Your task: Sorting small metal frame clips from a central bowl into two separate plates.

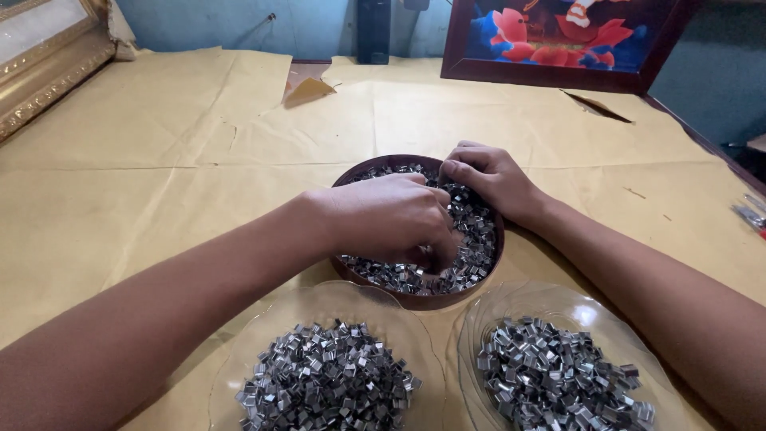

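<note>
small shiny metal clips (471, 231), seemingly folded, fill brown bowl (415, 299).

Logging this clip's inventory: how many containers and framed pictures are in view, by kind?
Brown round bowl of small metal clips, both hands in it: 1
Clear glass dishes, left and right, heaped with clips: 2
Framed pictures, gold frame and dark frame: 2
Total: 5

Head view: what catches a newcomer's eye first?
Both hands, the left hand and the right hand, dig into a round brown bowl of small shiny metal clips at the centre of the paper-covered table. Nearer the camera, two clear glass dishes, the left dish and the right dish, each hold a heap of the same clips.
</note>
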